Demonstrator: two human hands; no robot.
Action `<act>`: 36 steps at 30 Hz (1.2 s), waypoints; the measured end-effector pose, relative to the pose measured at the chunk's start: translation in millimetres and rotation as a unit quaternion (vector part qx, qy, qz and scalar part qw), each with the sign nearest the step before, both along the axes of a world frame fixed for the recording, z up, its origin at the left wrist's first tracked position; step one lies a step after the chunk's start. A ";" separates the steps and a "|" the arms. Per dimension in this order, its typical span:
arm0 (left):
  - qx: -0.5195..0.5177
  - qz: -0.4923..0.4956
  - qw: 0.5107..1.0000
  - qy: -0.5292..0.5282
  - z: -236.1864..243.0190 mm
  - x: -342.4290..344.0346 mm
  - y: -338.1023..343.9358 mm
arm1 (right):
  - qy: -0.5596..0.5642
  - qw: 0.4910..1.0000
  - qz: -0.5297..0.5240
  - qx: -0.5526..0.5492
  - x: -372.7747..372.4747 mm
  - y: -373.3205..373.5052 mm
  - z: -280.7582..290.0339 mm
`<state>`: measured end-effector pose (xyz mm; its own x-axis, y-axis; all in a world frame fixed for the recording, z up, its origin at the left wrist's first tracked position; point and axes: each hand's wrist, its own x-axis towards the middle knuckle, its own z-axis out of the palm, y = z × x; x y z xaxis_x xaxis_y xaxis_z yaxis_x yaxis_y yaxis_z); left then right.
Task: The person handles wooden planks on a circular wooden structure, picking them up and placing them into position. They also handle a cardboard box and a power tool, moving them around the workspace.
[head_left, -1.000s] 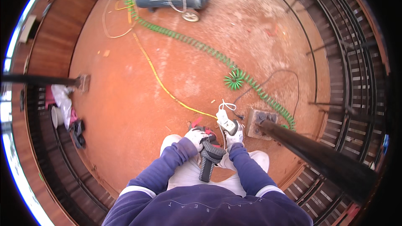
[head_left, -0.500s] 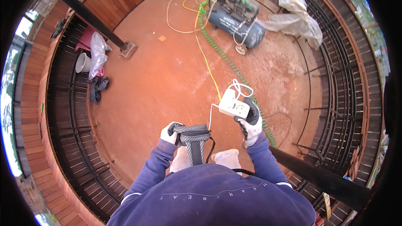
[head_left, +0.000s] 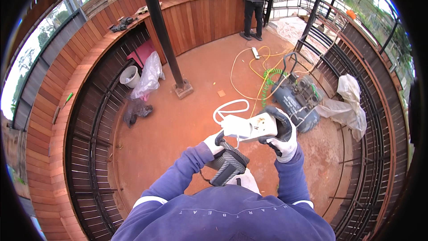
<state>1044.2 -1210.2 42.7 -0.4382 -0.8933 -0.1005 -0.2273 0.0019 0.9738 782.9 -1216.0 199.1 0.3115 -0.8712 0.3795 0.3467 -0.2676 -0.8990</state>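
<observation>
My right hand [head_left: 283, 136], in a white glove with black palm, grips the right end of a white power strip [head_left: 263, 125]. A white plug or adapter [head_left: 236, 126] sits on the strip's left part, with a white cord [head_left: 232, 103] looped above it. My left hand [head_left: 214, 143], similarly gloved, holds a grey striped padded strap or pouch [head_left: 227, 165] just below the adapter, its fingertips partly hidden. A thin white cord hangs down from the strip between my hands.
An air compressor [head_left: 287, 98] with green coiled hose stands beyond my right hand. A person [head_left: 256, 4] stands at the wooden counter [head_left: 200, 18]. A black post [head_left: 165, 44], a bucket [head_left: 130, 76] and plastic sheets [head_left: 149, 73] are left. Curved railings surround the floor.
The view has tilted up to show the counter and person. Both hands have risen, and the power strip has moved left, close to my left hand and the grey strap.
</observation>
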 end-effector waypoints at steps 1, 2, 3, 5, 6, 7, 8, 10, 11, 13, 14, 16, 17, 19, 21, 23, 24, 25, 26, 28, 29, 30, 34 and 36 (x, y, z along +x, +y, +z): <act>-0.008 -0.029 0.999 -0.013 -9.8 1.2 -25.7 | -0.027 0.999 0.032 0.008 12.6 -25.5 10.3; -0.033 -0.020 0.999 -0.036 13.4 -5.4 -48.7 | -0.037 0.998 0.041 0.004 20.4 -54.6 13.1; -0.024 -0.032 0.997 -0.066 22.7 -7.3 -71.6 | -0.039 0.998 0.050 -0.006 28.1 -85.1 13.2; 0.007 -0.071 0.997 -0.019 44.9 -8.4 -125.0 | -0.062 0.995 0.083 -0.007 41.3 -148.1 17.6; -0.006 -0.050 0.998 0.041 48.8 -8.4 -149.6 | -0.080 0.992 0.098 -0.027 49.9 -180.4 20.0; -0.020 -0.029 0.994 0.101 51.5 -8.0 -173.6 | -0.090 0.991 0.092 -0.021 58.3 -216.1 22.6; -0.021 -0.014 0.987 0.159 52.0 -5.5 -191.9 | -0.101 0.992 0.078 -0.003 66.7 -248.5 20.9; -0.014 0.003 0.988 0.154 64.6 7.6 -235.6 | -0.072 0.996 0.050 0.006 85.2 -313.8 22.3; -0.013 0.008 0.989 0.144 77.0 15.3 -254.8 | -0.076 0.993 0.074 0.042 95.7 -341.2 31.2; -0.037 0.031 0.991 0.127 104.3 28.4 -294.8 | -0.076 0.987 0.098 0.099 117.3 -400.6 32.2; -0.026 0.042 0.987 0.151 108.3 34.9 -313.3 | -0.085 0.982 0.116 0.119 130.0 -426.6 26.0; -0.018 0.072 0.978 0.194 117.1 51.0 -346.0 | -0.076 0.975 0.161 0.134 149.3 -469.9 10.7; -0.014 0.091 0.973 0.213 117.2 63.7 -366.3 | -0.073 0.969 0.186 0.144 161.6 -495.0 -4.9; -0.007 0.111 0.957 0.266 110.4 91.8 -414.9 | -0.061 0.953 0.246 0.165 176.0 -542.2 -52.3; 0.001 0.101 0.947 0.305 111.1 121.3 -463.4 | -0.011 0.940 0.301 0.163 185.0 -574.1 -97.6; 0.026 0.087 0.939 0.332 116.6 149.6 -512.4 | 0.068 0.917 0.327 0.217 191.6 -601.2 -143.3; -0.005 0.089 0.938 0.334 106.4 172.2 -537.4 | 0.158 0.916 0.332 0.159 197.1 -600.4 -126.5; -0.005 0.112 0.943 0.312 115.0 179.2 -563.6 | 0.159 0.904 0.334 0.213 191.8 -614.5 -163.3; -0.014 0.119 0.941 0.316 116.3 194.8 -586.9 | 0.260 0.914 0.301 0.078 184.0 -620.6 -171.2; -0.060 0.129 0.935 0.325 102.8 225.3 -644.1 | 0.268 0.899 0.308 0.155 172.8 -646.4 -198.5; -0.067 0.130 0.935 0.322 112.8 236.2 -667.0 | 0.272 0.921 0.258 0.109 167.6 -651.1 -181.7; -0.072 0.128 0.935 0.323 125.5 246.9 -692.8 | 0.217 0.915 0.259 0.220 164.9 -669.5 -179.7; -0.046 0.136 0.918 0.371 140.3 295.8 -802.2 | 0.180 0.933 0.127 0.285 161.8 -748.5 -152.9; -0.086 0.152 0.914 0.367 143.0 321.4 -855.6 | 0.152 0.943 0.085 0.285 159.7 -796.0 -145.2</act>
<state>1365.6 -2065.8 185.7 -0.0604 -0.9598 0.2741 0.4722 0.2145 0.8550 942.6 -2012.0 54.0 0.4846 -0.8339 -0.2642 0.0451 0.3255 -0.9445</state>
